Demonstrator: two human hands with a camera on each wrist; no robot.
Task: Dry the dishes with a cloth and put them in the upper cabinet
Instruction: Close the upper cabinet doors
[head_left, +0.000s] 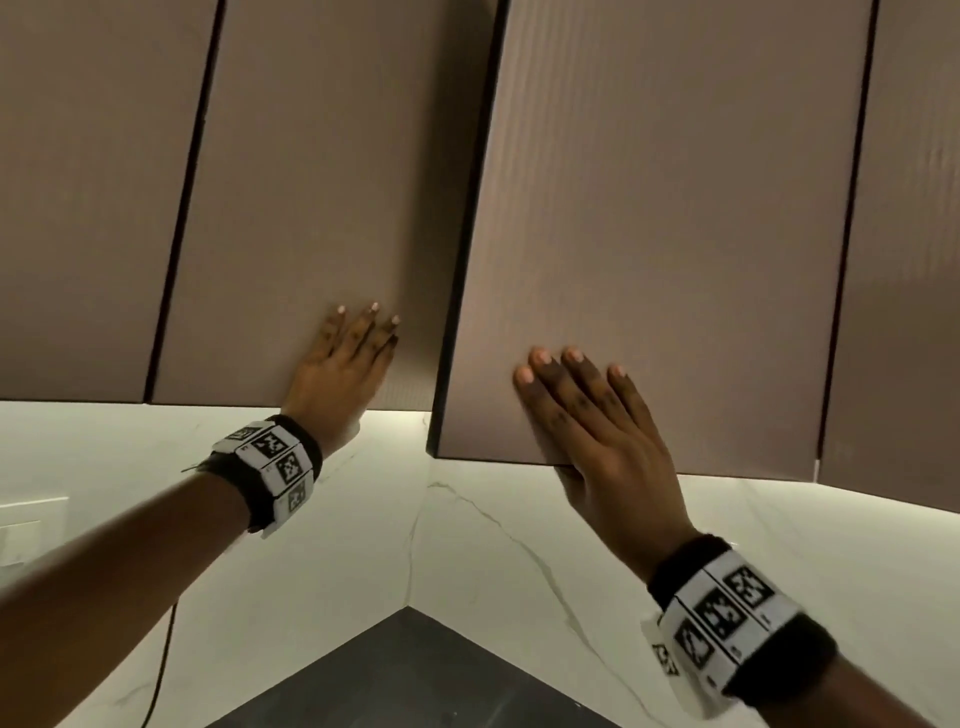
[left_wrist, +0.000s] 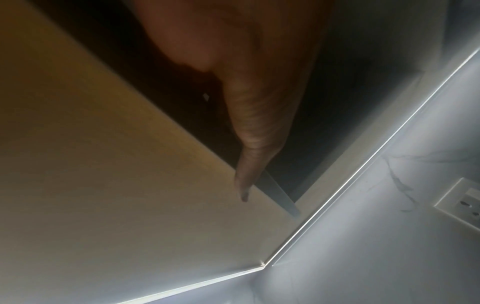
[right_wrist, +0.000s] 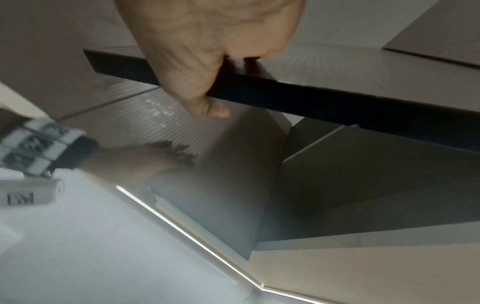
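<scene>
— So, how many cabinet doors do you count in the head view?

— Four panels of the upper cabinet (head_left: 675, 208), all a ribbed mauve-brown. Two hands are on them. The left hand (head_left: 340, 366) lies flat on the second door from the left (head_left: 322, 182), fingers (head_left: 363, 332) straight and fairly close together, holding nothing. The right hand (head_left: 597, 431) is at about four o'clock from it, on the third door (head_left: 675, 234), which stands slightly ajar with its dark edge showing.

— What is the right hand doing there?

— Four fingers lie straight on the door's front; in the right wrist view the thumb (right_wrist: 207, 107) hooks under the door's bottom edge, so it pinches that edge.

— Any dishes or a cloth?

— Neither shows; whatever is in the cabinet is hidden behind the doors.

— Anything readable?

— Two wristbands, one on each wrist, each with black-and-white square markers (head_left: 722, 616); three markers show on the right. The small lettering on them is too blurred to read.

— And at six o'clock?

— A dark counter (head_left: 410, 675) in the corner, the white marble backsplash (head_left: 493, 545), one wall socket (left_wrist: 465, 202) and one light strip (left_wrist: 350, 181) under the cabinet.
</scene>
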